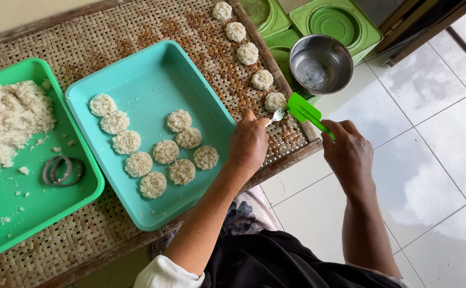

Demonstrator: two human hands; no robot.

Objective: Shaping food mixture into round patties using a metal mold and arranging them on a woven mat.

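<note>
Reaching forward, left hand (248, 144) grips fork (275, 116) (right hand (348, 152) holds spatula (305, 111)).

A single head-worn camera looks steeply down from above the person's lap, close to the work. The teal tray (153, 96) sits just left of centre; a woven mat (137, 32) stretches beyond it to the top edge, white floor tiles (430, 149) fill the right.

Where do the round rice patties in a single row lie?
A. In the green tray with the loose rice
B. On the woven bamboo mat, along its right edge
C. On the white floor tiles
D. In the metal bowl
B: the row of rice patties lies directly on the woven bamboo mat, near its right edge.
</note>
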